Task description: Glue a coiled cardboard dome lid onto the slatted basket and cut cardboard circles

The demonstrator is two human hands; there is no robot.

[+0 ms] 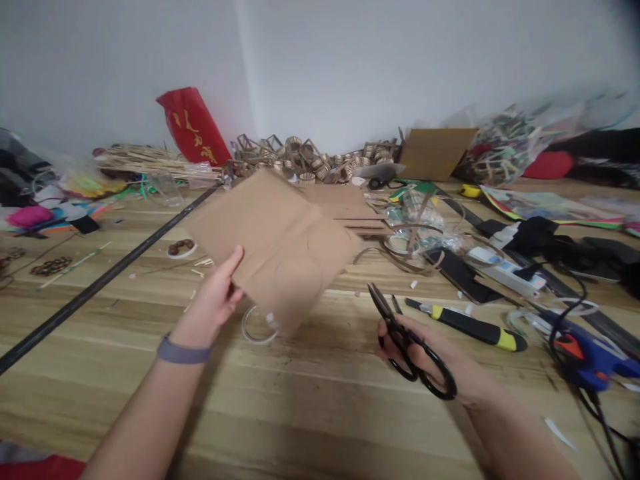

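1. Peeking through the head cam, I've got my left hand (pixel 217 297) clamped on a brown cardboard sheet (pixel 263 230), tilted above the bench (pixel 310 407).
2. My right hand (pixel 435 333) grips black scissors (pixel 399 335), well apart from the left.
3. Utility knife (pixel 473 327) lies near that right hand.

Open room over tabletop (pixel 320 407) between left hand (pixel 216 293) and right hand (pixel 431 333). Cardboard sheet (pixel 255 227) blocks way ahead of left hand; scissors (pixel 395 329) jut forward from right hand. Utility knife (pixel 470 325) just right of right hand, glue gun (pixel 583 353) farther right.
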